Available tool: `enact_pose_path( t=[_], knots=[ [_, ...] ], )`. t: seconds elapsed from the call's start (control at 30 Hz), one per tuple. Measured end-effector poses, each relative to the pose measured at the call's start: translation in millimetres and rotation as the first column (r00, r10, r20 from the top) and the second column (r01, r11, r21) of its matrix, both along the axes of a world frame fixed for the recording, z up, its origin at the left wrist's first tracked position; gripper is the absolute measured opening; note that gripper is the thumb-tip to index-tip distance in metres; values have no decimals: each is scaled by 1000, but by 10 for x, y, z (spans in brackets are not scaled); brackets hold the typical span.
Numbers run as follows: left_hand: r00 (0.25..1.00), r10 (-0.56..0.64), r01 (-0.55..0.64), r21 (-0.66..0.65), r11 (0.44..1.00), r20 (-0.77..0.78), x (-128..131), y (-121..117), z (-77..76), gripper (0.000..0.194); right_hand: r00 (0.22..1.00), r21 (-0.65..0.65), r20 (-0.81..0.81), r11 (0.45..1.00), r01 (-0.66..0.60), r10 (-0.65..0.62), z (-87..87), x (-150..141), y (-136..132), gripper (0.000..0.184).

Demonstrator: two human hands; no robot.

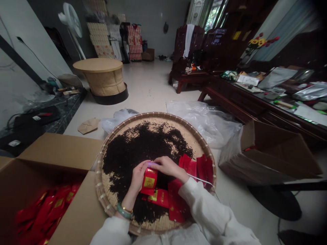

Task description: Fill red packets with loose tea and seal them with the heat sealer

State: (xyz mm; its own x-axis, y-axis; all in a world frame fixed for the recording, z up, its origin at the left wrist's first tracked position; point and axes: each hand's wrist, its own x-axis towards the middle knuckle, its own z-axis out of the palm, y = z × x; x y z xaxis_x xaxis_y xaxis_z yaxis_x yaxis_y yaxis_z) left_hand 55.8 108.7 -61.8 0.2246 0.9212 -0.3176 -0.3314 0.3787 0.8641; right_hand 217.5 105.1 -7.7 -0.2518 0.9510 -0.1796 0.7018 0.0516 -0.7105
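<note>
My left hand (138, 175) is closed on the upper part of a red tea packet (149, 182) with a gold label, held upright above the tray. My right hand (167, 167) is closed around a small purple device (154, 165) at the packet's top edge. From beside my right wrist a white cord (200, 179) runs off to the right; its join to the device is hidden. Under my hands, dark loose tea leaves (138, 143) cover much of a round woven bamboo tray (155, 115). More red packets (161, 197) lie on the tray below and right of my hands.
An open carton (63, 148) on the left holds several red packets (48, 211). On the right stands another open carton (278, 154), near a dark wooden table (230, 95) piled with things. Clear plastic sheeting (201, 119) lies behind the tray. A round-topped stand (99, 64) is farther back.
</note>
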Motion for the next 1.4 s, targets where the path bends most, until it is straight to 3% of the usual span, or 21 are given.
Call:
enact_pose_path(
  t=[0.2, 0.4, 0.63, 0.77, 1.07, 1.23, 1.4],
  knots=[
    [1000, 6, -5, 10, 1000, -16, -16, 8, 38, 48, 1000, 76, -9, 997, 6, -6, -68, -54, -35, 45],
    [997, -9, 15, -67, 998, 77, -12, -13, 104, 57, 997, 125, 67, 992, 28, -36, 5, -47, -65, 52],
    [962, -267, 272, -214, 938, 51, -8, -62, 115, 70, 992, 142, 98, 988, 64, -79, 67, -23, -56, 51],
    [968, -252, 246, -195, 949, -4, -17, -65, 81, 76, 990, 136, 93, 986, 93, -106, 54, 1, -64, 41],
    [957, -288, 277, -206, 938, -21, -21, -75, 48, 88, 996, 155, 74, 987, 39, -51, 70, 77, -38, 43],
    [954, -299, 288, -202, 936, -21, -29, -75, 27, 87, 996, 150, 80, 988, 32, -45, 67, 75, -25, 33],
    [949, -315, 307, -197, 931, -9, -22, -76, 64, 85, 996, 161, 82, 986, 34, -47, 50, 78, -42, 34]
  ],
)
